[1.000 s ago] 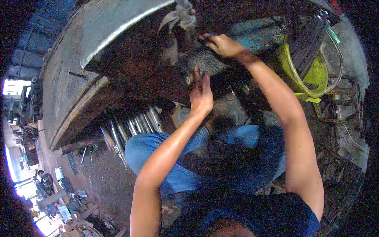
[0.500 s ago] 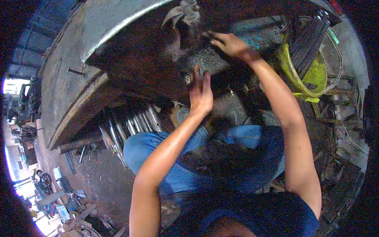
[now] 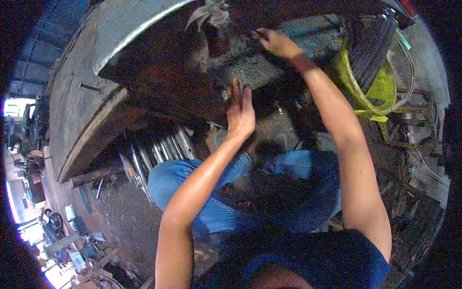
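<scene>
My left hand [image 3: 240, 111] rests with blackened fingers stretched out at the near edge of a gritty grey slab [image 3: 262, 72]. Farther off and to the right, my right hand [image 3: 280, 44] has its fingers curled in over the slab's far side. Whether those fingers pinch anything is hidden by shadow and blur. Just left of the right hand stands a dark upright piece [image 3: 217, 43], with a crumpled grey rag [image 3: 217, 17] at its top.
At the right, a yellow bucket [image 3: 344, 77] holds several dark rods [image 3: 373, 53]. Shiny metal bars [image 3: 173, 147] lie beneath a thick curved metal plate [image 3: 79, 120] on the left. My legs in blue jeans [image 3: 175, 176] are folded below my arms. Clutter [image 3: 86, 250] fills the lower left.
My right hand has gone from flat, stretched fingers to curled ones and shifted slightly up and left. My left hand keeps its pose at the slab's edge. The whole view has shifted a little.
</scene>
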Motion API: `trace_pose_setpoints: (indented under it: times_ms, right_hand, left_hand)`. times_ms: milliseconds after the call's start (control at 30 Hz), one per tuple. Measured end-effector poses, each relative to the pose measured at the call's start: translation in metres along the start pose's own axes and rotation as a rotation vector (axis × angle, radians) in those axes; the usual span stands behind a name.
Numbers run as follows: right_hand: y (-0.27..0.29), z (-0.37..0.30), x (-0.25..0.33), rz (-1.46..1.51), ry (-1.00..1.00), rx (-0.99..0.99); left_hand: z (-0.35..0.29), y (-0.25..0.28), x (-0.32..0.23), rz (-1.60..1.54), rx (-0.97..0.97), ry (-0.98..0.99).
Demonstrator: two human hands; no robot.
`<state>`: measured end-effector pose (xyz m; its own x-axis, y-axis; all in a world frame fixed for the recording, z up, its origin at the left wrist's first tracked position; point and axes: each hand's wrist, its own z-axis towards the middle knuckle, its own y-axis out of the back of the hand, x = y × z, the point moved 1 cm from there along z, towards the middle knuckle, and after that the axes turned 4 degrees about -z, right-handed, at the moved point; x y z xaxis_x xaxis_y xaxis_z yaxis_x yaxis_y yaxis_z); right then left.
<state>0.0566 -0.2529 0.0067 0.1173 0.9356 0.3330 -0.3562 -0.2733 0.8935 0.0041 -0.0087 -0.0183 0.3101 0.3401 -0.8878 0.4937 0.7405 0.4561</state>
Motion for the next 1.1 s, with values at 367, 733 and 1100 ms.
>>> trace_pose_setpoints:
  times_ms: [367, 733, 1100]
  right_hand:
    - [0.001, -0.015, 0.023, 0.128, 0.067, 0.252]
    - [-0.017, 0.01, 0.02, 0.12, 0.101, 0.276]
    - [-0.011, 0.018, 0.032, 0.145, 0.122, 0.218]
  left_hand:
    - [0.001, -0.003, 0.007, -0.084, -0.038, -0.006]
    - [0.001, -0.006, 0.016, 0.059, -0.032, -0.098]
    - [0.002, 0.001, -0.001, 0.02, 0.004, -0.001]
